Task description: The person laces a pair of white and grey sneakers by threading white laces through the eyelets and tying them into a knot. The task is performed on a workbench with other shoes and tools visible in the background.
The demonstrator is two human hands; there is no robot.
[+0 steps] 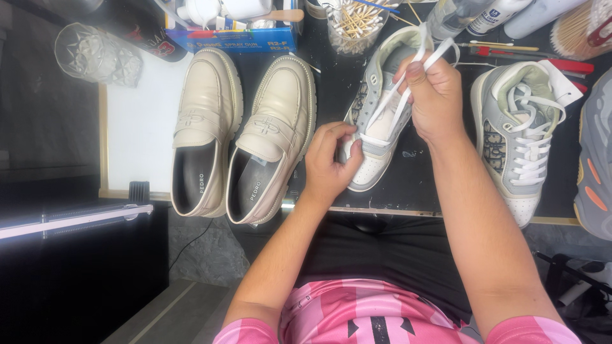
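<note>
Lacing looks underway: the right hand [433, 95] pinches the white lace [389, 105] taut while the left hand [331, 159] grips the grey sneaker [376, 137] on the dark surface [331, 95]; threading the next eyelet probably needs steady tension.

A grey-and-white sneaker [376, 121] lies on the dark desk [331, 95] near its front edge, toe toward that edge. Its white lace [408, 76] is drawn up taut from the lower eyelets, apparently only partly threaded; the tongue stands open.
</note>
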